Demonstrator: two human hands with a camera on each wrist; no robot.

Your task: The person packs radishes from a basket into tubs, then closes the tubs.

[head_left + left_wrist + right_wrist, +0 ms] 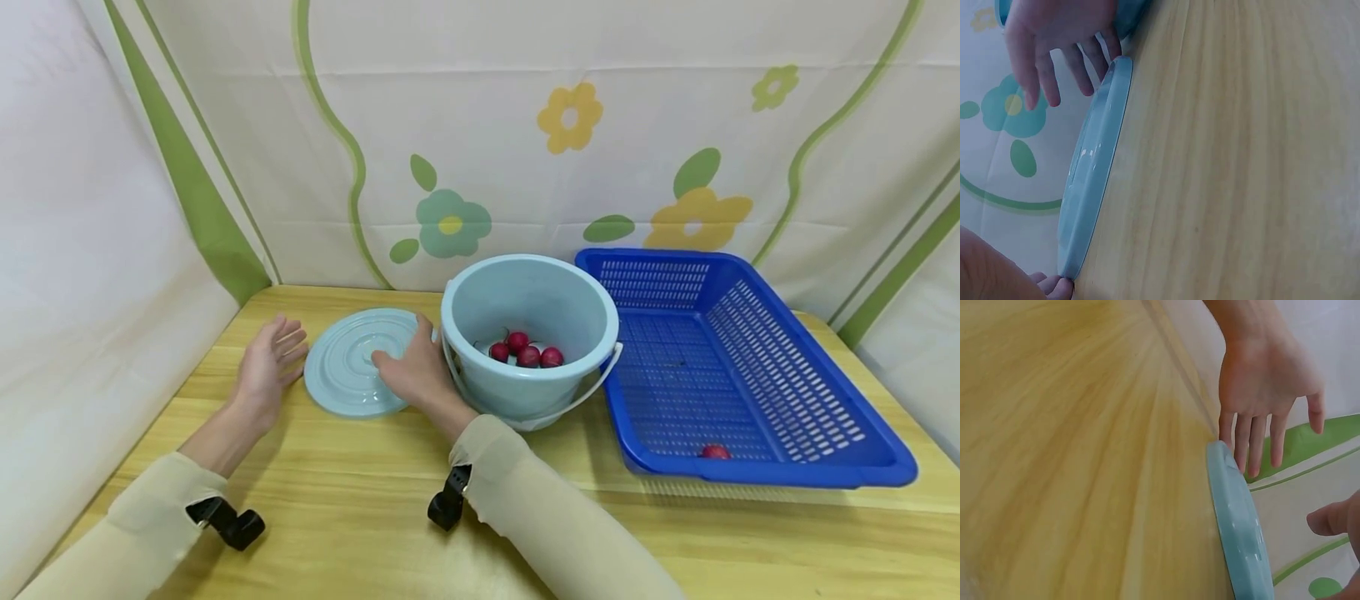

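One radish [715, 452] lies in the basket [817, 400], four [527, 350] wait in the bucket [480, 308]; your left hand [268, 367] and right hand [411, 367] rest open-fingered at the lid [341, 367].

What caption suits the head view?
Both hands at a pale blue lid beside a bucket of radishes.
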